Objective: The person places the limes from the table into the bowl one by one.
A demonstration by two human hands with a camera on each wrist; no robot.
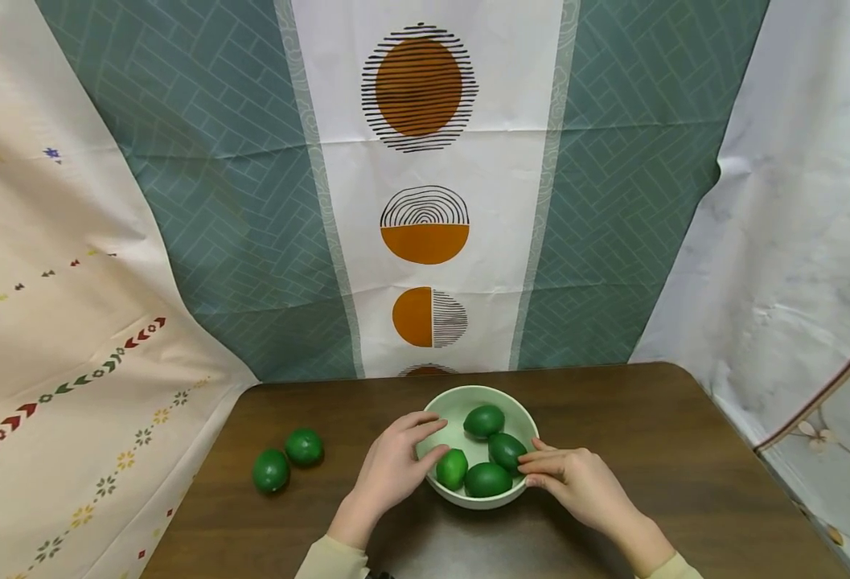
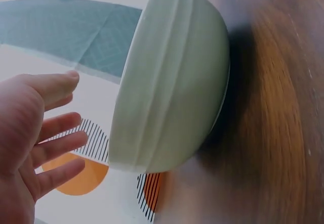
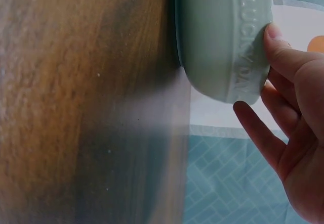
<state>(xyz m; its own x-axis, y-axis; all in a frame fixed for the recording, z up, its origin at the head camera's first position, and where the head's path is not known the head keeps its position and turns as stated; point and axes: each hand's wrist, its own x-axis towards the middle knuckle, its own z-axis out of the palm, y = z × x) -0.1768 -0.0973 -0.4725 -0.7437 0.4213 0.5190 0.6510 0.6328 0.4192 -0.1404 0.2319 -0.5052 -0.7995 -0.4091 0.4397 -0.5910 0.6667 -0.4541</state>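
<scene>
A pale green bowl stands on the table with several green limes in it, among them a brighter lime at the left and a darker lime at the back. My left hand hovers at the bowl's left rim, fingers spread and loosely bent; the left wrist view shows this hand apart from the bowl wall. At the right rim, my right hand holds the bowl, its fingertips over the edge beside a lime. In the right wrist view, the thumb lies against the rim.
Two more limes lie on the table left of the bowl, a nearer lime and a farther lime. Behind the brown wooden table hangs a patterned cloth. Further cloths flank the table on both sides.
</scene>
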